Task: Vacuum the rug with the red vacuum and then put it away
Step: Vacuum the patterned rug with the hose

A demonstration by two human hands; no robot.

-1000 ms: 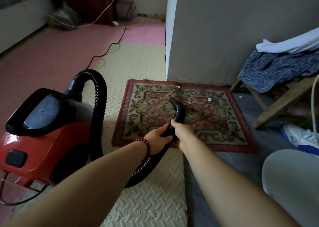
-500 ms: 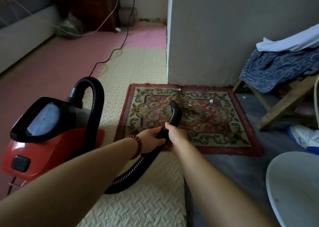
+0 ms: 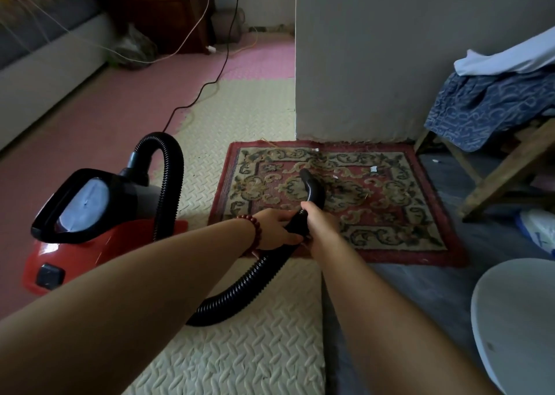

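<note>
Both hands grip the black hose's curved nozzle at frame centre, left hand (image 3: 277, 229) below right hand (image 3: 319, 223); its tip sits over the patterned rug (image 3: 390, 202); the red vacuum (image 3: 99, 229), mid-left, could tip if the ribbed hose (image 3: 240, 292) pulls taut.

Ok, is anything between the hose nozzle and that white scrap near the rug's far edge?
Nothing visible. The nozzle sits at the middle of the rug, and the white scrap lies beyond it to the right on open pile.
</note>
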